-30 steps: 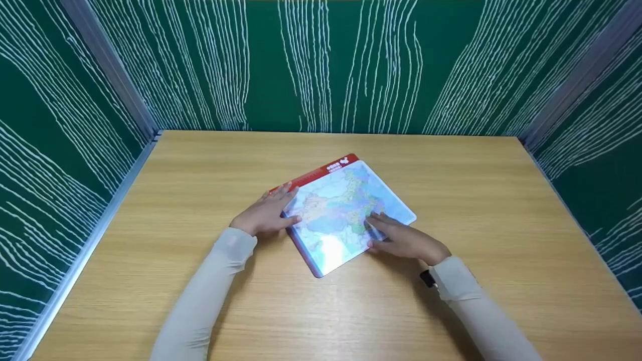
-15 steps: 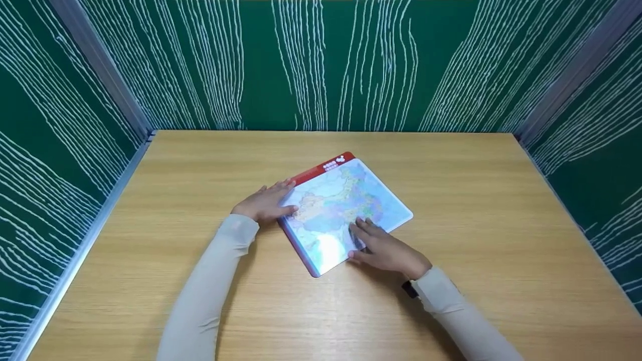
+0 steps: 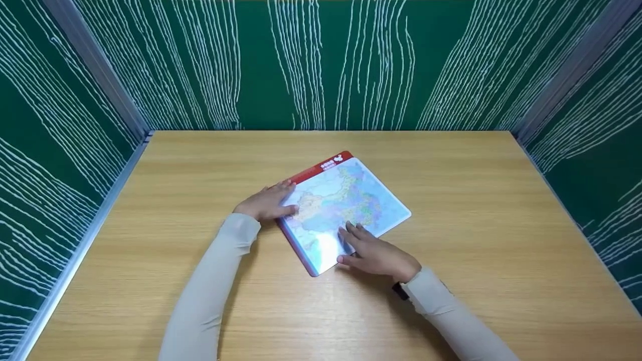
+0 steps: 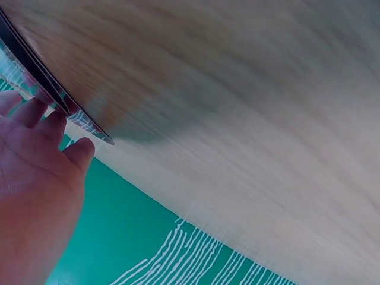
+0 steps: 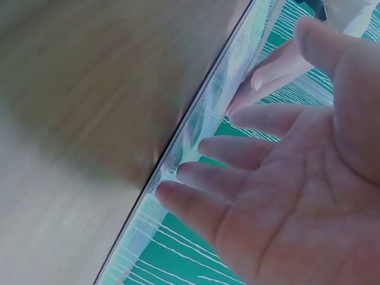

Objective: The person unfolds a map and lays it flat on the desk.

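Observation:
A flat rectangular map sheet [image 3: 346,195] with a red strip [image 3: 311,173] along its far edge lies turned at an angle on the table. The left hand [image 3: 268,201] rests on its left corner, fingers spread. Over the near right edge is the right hand [image 3: 378,253], its fingertips on the map's surface. In the left wrist view, the left hand [image 4: 38,172] has its fingers at the edge of the sheet [image 4: 89,124]. The right wrist view shows the right hand [image 5: 285,178] with extended fingers touching the glossy sheet [image 5: 196,124].
The wooden table [image 3: 451,190] extends around the map on all sides. Green walls with white wavy lines [image 3: 281,65] stand behind and at both sides. A dark band [image 3: 400,291] shows at the right wrist.
The right hand has slid left and toward the near corner along the map's near edge. The left hand stays at the left corner. The whole head view has shifted slightly.

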Demonstrator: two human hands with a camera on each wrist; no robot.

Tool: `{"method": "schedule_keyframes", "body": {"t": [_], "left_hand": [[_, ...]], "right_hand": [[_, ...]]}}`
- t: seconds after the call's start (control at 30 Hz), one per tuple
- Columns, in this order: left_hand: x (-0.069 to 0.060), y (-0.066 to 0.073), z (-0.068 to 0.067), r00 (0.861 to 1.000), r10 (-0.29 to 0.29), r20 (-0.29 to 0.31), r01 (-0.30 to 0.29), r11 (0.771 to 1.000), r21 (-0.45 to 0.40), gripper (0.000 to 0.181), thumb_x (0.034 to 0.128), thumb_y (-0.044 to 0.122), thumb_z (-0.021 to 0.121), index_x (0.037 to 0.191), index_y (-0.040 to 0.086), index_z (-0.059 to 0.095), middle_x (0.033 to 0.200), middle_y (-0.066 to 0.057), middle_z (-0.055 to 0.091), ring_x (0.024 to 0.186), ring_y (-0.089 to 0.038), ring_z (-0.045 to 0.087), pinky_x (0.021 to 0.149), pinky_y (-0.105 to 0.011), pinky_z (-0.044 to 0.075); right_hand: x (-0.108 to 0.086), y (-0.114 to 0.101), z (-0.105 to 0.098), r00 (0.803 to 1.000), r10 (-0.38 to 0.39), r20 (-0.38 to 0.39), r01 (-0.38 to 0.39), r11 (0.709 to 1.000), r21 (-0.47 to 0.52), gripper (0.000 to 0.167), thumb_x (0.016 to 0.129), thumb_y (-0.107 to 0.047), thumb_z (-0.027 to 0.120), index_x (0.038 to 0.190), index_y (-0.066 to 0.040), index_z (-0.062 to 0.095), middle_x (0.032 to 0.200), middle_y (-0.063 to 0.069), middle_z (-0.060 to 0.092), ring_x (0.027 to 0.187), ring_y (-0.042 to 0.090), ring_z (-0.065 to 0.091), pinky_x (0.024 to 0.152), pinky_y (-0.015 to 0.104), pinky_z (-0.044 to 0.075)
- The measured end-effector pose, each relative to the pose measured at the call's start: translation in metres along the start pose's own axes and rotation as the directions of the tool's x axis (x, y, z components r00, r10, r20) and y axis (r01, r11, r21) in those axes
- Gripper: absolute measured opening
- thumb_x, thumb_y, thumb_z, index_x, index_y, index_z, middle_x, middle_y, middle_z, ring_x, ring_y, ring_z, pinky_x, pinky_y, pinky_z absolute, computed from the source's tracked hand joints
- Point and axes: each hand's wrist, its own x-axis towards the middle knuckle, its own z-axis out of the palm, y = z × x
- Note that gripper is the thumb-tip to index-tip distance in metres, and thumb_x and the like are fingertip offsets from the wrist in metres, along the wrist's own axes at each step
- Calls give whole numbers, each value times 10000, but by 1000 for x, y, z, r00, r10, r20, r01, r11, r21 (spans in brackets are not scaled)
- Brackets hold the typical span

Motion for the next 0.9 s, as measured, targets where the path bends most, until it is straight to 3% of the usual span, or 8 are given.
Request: {"method": "schedule_keyframes", "body": {"t": [0.23,0.5,0.6,0.9], "left_hand": [[0,1,1,1000,-19,12,19,1000,-9,902,843,658,516,1547,294,86,1630,80,11,1510,-187,2,1205,-523,73],[-1,-2,3,999,-32,33,33,998,-57,894,848,649,523,1543,310,76,1627,91,-20,1508,-174,-31,1197,-548,71],[1,-2,3,999,-11,41,14,998,-69,887,861,620,524,1547,277,81,1629,65,-19,1508,-183,-40,1199,-547,71],[-1,0,7,999,-37,23,38,997,-68,923,826,630,569,1541,300,87,1625,93,-12,1508,-173,-26,1195,-544,108]], "right_hand": [[3,-5,2,999,40,4,-40,999,15,782,937,-535,510,1538,-132,211,1610,155,116,1480,381,83,1169,529,221],[5,-7,4,1000,24,10,-24,1000,-8,761,949,-505,508,1537,-126,210,1597,191,131,1461,436,84,1171,583,150],[7,-5,4,1000,11,1,-11,1000,-17,748,955,-493,507,1531,-107,226,1587,214,146,1450,460,99,1151,622,154],[10,-3,2,999,32,-16,-33,999,-38,759,935,-498,540,1523,-110,259,1575,215,197,1442,466,143,1132,640,182]]}}
